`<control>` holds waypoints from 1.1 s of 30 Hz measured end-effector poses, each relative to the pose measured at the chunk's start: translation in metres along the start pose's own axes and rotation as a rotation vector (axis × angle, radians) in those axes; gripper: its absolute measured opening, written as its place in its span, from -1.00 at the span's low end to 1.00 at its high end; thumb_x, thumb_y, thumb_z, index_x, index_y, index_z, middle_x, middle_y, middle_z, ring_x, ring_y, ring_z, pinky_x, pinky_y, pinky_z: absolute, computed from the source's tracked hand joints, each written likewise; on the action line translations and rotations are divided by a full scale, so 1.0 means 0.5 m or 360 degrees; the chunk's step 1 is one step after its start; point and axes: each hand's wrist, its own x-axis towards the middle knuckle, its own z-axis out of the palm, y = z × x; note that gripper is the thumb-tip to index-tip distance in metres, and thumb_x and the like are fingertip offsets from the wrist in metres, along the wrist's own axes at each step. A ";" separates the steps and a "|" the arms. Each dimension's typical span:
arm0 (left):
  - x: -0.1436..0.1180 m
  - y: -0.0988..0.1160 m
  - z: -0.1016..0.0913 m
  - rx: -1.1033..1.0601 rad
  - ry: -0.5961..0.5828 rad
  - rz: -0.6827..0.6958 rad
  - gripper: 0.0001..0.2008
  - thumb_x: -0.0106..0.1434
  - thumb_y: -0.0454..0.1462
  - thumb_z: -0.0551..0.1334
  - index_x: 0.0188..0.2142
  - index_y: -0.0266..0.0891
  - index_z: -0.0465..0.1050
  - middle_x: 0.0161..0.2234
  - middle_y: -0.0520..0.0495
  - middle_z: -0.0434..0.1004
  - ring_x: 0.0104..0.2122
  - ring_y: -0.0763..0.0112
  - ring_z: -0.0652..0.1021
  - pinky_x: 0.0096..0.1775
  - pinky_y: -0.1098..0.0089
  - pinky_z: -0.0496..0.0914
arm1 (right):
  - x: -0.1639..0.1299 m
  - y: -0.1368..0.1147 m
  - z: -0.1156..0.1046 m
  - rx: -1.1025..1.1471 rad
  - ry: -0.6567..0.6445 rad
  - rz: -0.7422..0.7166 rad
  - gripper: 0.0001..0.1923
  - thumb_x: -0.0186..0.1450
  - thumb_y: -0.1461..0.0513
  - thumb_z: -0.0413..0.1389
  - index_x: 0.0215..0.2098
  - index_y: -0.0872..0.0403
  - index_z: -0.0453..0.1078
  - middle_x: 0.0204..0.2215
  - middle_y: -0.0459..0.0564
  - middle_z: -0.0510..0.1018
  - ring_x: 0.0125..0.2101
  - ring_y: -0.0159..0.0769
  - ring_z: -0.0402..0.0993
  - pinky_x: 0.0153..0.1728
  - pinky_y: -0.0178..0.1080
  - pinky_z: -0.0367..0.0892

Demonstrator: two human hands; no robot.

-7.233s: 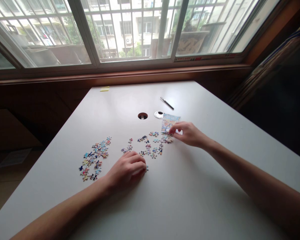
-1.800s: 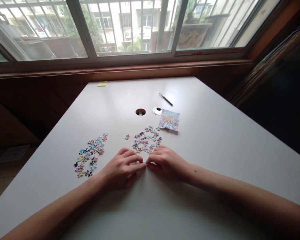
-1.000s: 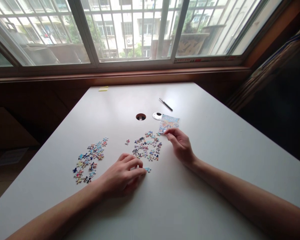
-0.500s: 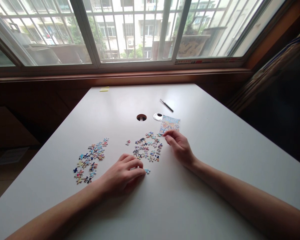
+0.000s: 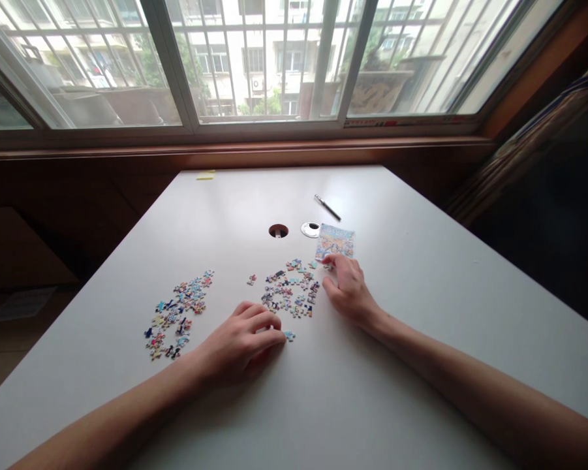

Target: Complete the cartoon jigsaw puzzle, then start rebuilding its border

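On the white counter [image 5: 421, 274], your left hand [image 5: 242, 343] rests knuckles up, fingers curled down, fingertips touching a loose piece [image 5: 288, 336]; whether that grip pinches it cannot be told. Your right hand [image 5: 347, 290] lies just right of the middle pile [image 5: 290, 289], its fingertips pressed together on a small piece at the near edge of the picture card [image 5: 335, 241]. A second pile [image 5: 179, 313] lies well left. Beyond the card: a round cap [image 5: 310, 229], a hole [image 5: 278, 230], a pen [image 5: 327, 207].
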 end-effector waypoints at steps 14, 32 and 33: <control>0.000 0.000 0.000 -0.0022 -0.0002 0.0002 -0.77 0.31 -0.42 0.14 -0.08 -0.19 0.43 -0.14 -0.11 0.51 -0.14 0.30 0.45 -0.03 0.25 0.29 | -0.005 0.003 0.003 0.0441 -0.0063 -0.0118 -0.55 0.15 0.39 0.01 0.01 0.02 0.18 -0.07 0.10 0.42 -0.08 -0.13 0.44 -0.05 -0.04 0.39; 0.002 -0.001 -0.002 -0.0010 -0.0012 0.0018 -0.78 0.32 -0.41 0.14 -0.08 -0.19 0.43 -0.14 -0.12 0.51 -0.14 0.30 0.46 -0.04 0.26 0.33 | -0.009 -0.018 -0.008 0.0504 -0.0350 -0.0366 -0.46 0.21 0.41 0.03 0.14 0.01 0.17 0.07 0.14 0.49 0.08 -0.11 0.45 0.14 0.04 0.33; 0.002 0.000 -0.002 -0.0006 -0.0011 0.0020 -0.78 0.32 -0.41 0.14 -0.08 -0.19 0.43 -0.14 -0.12 0.51 -0.14 0.30 0.47 -0.04 0.26 0.33 | -0.009 -0.017 -0.007 0.0500 -0.0351 -0.0372 -0.47 0.21 0.41 0.03 0.14 0.01 0.17 0.06 0.14 0.50 0.08 -0.11 0.45 0.14 0.04 0.33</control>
